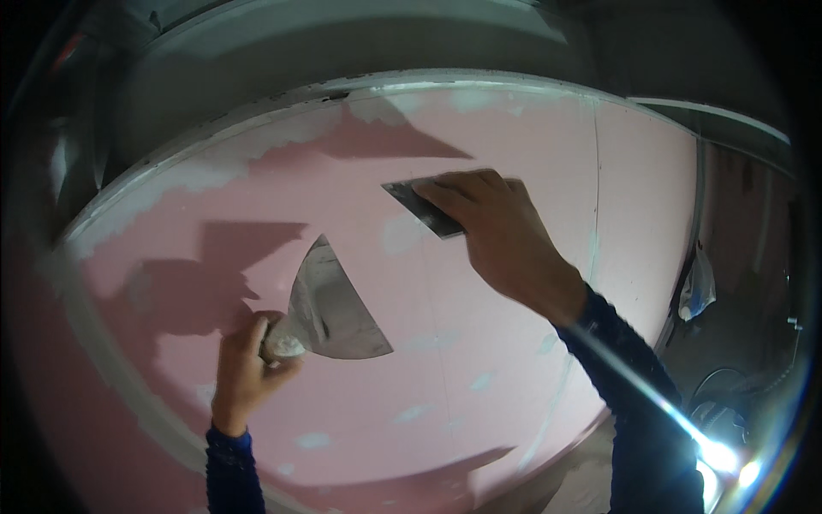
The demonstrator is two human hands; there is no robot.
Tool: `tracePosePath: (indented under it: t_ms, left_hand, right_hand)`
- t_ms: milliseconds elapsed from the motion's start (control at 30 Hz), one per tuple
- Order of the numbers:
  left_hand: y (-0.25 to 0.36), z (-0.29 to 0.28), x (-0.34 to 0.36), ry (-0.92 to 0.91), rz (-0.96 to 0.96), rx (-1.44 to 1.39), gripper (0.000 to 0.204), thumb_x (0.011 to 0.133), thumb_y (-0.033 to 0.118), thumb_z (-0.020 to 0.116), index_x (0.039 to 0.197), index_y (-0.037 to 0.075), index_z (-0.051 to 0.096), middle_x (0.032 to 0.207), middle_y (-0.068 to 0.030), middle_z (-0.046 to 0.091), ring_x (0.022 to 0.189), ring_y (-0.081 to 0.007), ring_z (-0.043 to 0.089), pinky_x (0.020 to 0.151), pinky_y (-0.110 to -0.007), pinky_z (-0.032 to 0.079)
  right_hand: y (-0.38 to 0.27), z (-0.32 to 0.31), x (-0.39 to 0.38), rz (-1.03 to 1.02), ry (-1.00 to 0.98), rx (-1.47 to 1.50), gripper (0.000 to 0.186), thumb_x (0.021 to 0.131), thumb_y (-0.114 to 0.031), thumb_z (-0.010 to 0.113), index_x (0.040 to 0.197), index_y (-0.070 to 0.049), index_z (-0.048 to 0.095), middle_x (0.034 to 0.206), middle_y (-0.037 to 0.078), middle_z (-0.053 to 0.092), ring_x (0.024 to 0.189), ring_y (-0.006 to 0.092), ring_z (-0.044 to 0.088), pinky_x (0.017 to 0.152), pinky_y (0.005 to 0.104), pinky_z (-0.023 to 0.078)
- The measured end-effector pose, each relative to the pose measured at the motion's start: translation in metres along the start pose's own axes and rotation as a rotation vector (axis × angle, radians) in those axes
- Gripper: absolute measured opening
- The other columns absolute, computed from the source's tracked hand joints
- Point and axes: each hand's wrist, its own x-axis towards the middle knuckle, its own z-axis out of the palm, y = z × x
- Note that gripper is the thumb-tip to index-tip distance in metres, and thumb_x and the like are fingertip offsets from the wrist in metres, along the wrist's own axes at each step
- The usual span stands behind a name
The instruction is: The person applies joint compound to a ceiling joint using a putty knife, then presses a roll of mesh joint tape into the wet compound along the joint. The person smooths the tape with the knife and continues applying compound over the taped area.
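Note:
My left hand (248, 373) grips a wide steel scraper (332, 304) by its pale, plaster-smeared handle (282, 338); the flared blade points up and to the right. Higher and to the right, my right hand (497, 231) holds a dark flat blade (424, 206), with fingers over its back and its left edge exposed. Both tools are in front of a large pink board (514, 360) with pale filler patches and thin seam lines. Whether either blade touches the board I cannot tell. Shadows of tools and hands fall on the board to the left and above.
A pale edge strip (462, 79) borders the board, with a dark recess beyond. At the right are a darker space, a hanging white plastic bag (696, 287), a loop of cable (719, 374) and a bright lamp (719, 456) at lower right.

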Motion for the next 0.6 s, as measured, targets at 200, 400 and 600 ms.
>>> tracePosePath:
  t_ms: [200, 400, 600]
  left_hand:
    - [0.078, 0.058, -0.1, -0.217, -0.522, -0.635, 0.048, 0.083, 0.011, 0.08, 0.123, 0.004, 0.055, 0.097, -0.007, 0.069, 0.086, -0.0143, 0.064, 0.077, -0.034, 0.055]
    - [0.108, 0.086, -0.163, -0.492, -0.797, -0.717, 0.048, 0.087, 0.019, 0.083, 0.127, 0.001, 0.062, 0.102, -0.012, 0.072, 0.092, -0.0179, 0.067, 0.084, -0.035, 0.054]
    - [0.086, 0.12, -0.157, -0.53, -0.749, -0.62, 0.054, 0.082, 0.027, 0.081, 0.126, 0.001, 0.062, 0.094, -0.0245, 0.071, 0.088, -0.0429, 0.069, 0.078, -0.044, 0.053]
  right_hand:
    - [-0.043, -0.035, -0.105, 0.936, -0.174, 1.379, 0.051, 0.094, 0.009, 0.051, 0.144, -0.002, 0.055, 0.139, 0.014, 0.061, 0.132, 0.028, 0.057, 0.114, 0.0389, 0.044]
    - [-0.092, -0.012, -0.192, 0.36, -0.326, 1.038, 0.046, 0.091, 0.012, 0.059, 0.131, -0.008, 0.069, 0.137, 0.02, 0.062, 0.129, 0.0324, 0.061, 0.105, 0.0408, 0.053]
    - [-0.085, 0.043, -0.22, 0.154, -0.689, 1.098, 0.07, 0.076, -0.001, 0.085, 0.138, -0.022, 0.061, 0.154, 0.016, 0.036, 0.146, 0.0408, 0.037, 0.116, 0.0496, 0.046]
